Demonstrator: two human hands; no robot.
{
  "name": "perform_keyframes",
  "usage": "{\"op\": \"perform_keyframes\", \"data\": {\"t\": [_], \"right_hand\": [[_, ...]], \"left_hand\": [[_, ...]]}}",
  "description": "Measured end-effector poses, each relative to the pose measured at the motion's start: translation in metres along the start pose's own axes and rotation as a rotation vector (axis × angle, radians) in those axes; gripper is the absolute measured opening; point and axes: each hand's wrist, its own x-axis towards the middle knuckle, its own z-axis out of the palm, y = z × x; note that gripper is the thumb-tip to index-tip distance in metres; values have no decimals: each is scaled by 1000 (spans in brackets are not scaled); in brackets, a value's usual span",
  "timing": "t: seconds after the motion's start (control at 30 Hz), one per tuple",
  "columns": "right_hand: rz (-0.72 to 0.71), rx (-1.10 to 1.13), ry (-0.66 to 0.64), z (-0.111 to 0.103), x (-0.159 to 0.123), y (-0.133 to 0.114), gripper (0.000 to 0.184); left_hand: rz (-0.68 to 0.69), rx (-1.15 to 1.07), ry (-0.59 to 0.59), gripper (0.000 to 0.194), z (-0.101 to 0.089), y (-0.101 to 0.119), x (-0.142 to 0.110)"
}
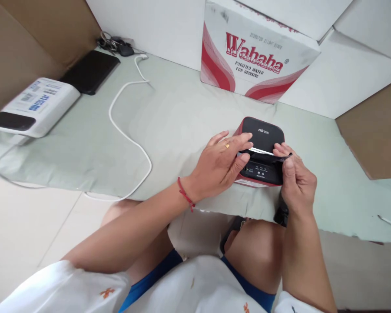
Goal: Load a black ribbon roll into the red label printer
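Note:
A small red and black box point(263, 131) with white lettering on its black top lies on the pale green table cover near the front edge. Across its middle stands a thin dark flap point(270, 157), with a white printed strip along it. My right hand point(298, 180) pinches the flap's right end between thumb and fingers. Over the left side of the box rests my left hand point(220, 165), its fingers spread and the thumb apart, touching the box near the flap. Small white print shows on the box's black front part.
To the left are a white power bank point(54, 102), a black phone-like slab point(91, 71) and keys point(117, 44). A white cable point(130, 137) curves across the cover point(182, 108). A Wahaha water carton point(257, 56) stands at the back. A dark object point(281, 211) shows at the front edge.

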Motion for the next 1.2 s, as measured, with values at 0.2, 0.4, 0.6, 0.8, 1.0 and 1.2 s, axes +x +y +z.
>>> {"op": "perform_keyframes", "data": {"t": [0.2,0.4,0.6,0.8,1.0,1.2], "right_hand": [[4,44,9,2,-7,6,32],[15,64,66,8,-10,6,30],[38,90,51,12,-17,3,45],[40,54,102,11,-13,-9,64],[-139,-261,38,-2,5,-33,19],[-168,-346,35,-9,6,-46,11]], "left_hand": [[-115,15,-7,65,-5,1,5],[-129,-99,10,33,-1,-4,5],[-287,-483,1,49,8,-17,-1],[-427,-549,-24,93,13,-33,-2],[-410,-518,-53,100,11,-45,-4],[-458,-592,-58,77,18,-43,-5]]}}
